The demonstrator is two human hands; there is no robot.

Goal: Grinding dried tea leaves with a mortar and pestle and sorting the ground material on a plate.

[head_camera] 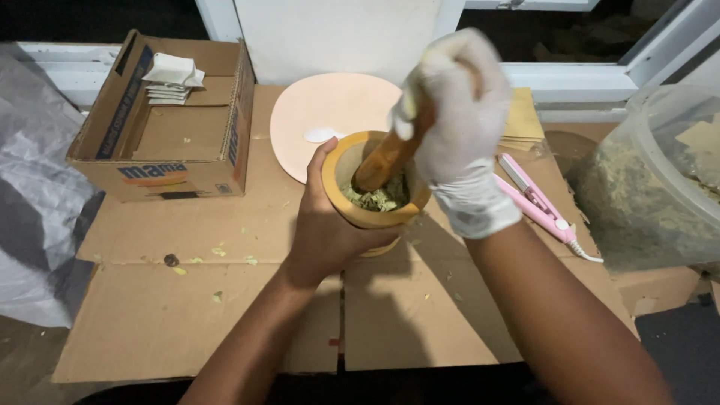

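A wooden mortar [360, 214] stands near the middle of a flattened cardboard sheet [225, 300], with dried green leaves [379, 199] inside it. My left hand [326, 225], bare, wraps around the mortar's side. My right hand [457, 112] wears a white glove and grips the top of a wooden pestle [386, 157]. The pestle slants down into the leaves. The gloved hand is blurred.
An open cardboard box [169, 124] with folded white packets sits at the back left. A pale round plate [330, 112] lies behind the mortar. A pink hand-held device [536, 202] lies to the right, beside a clear plastic tub [660, 180] of ground green material. Grey plastic [37, 210] covers the left.
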